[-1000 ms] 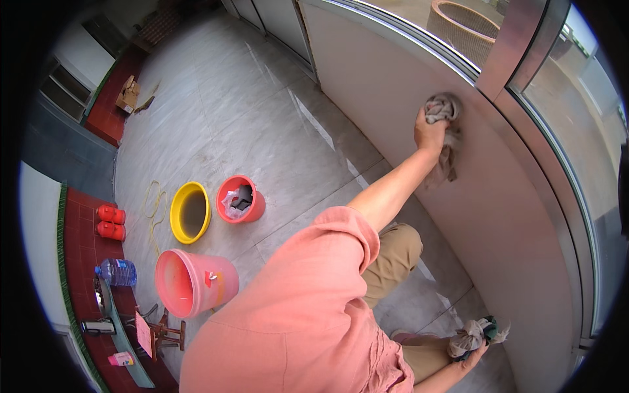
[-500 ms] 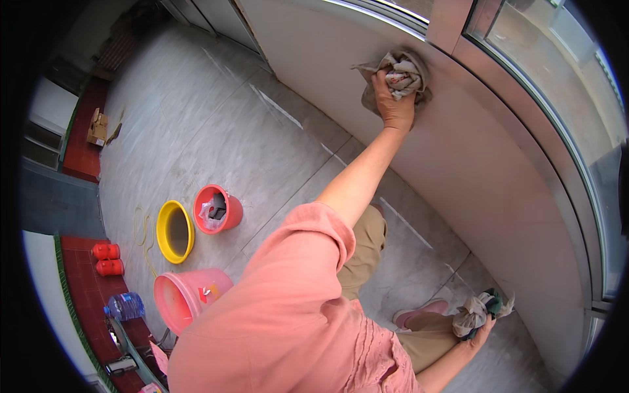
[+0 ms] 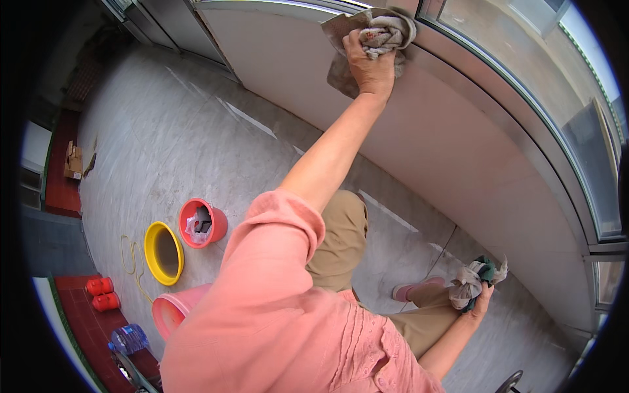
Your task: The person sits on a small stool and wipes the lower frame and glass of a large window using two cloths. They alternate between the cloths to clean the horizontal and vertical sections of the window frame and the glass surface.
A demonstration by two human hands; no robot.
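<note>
My left hand (image 3: 372,71) grips a bunched grey-beige cleaning rag (image 3: 386,34). It presses the rag against the top of the pale wall panel (image 3: 445,124), right under the metal window frame (image 3: 498,72). One flap of the rag spreads out flat to the left of my fingers. Low on the right, my right hand (image 3: 483,302) is closed around a bundle of cloths (image 3: 466,285), grey and dark green, held beside my knee. That bundle hangs a little in front of the wall's foot. My right fingertips are partly hidden by it.
On the grey tiled floor (image 3: 157,131) to the left stand a yellow basin (image 3: 149,252) of murky water, a red bucket (image 3: 219,226) with a plastic bag inside, and a larger pink bucket (image 3: 171,308). Farther left are a water jug (image 3: 128,338), red containers (image 3: 105,301) and a cardboard box (image 3: 73,162).
My left hand has slid the rag up the panel to the window frame, and the rag's flap has spread. My right hand keeps hold of its cloths. The view has shifted slightly.
</note>
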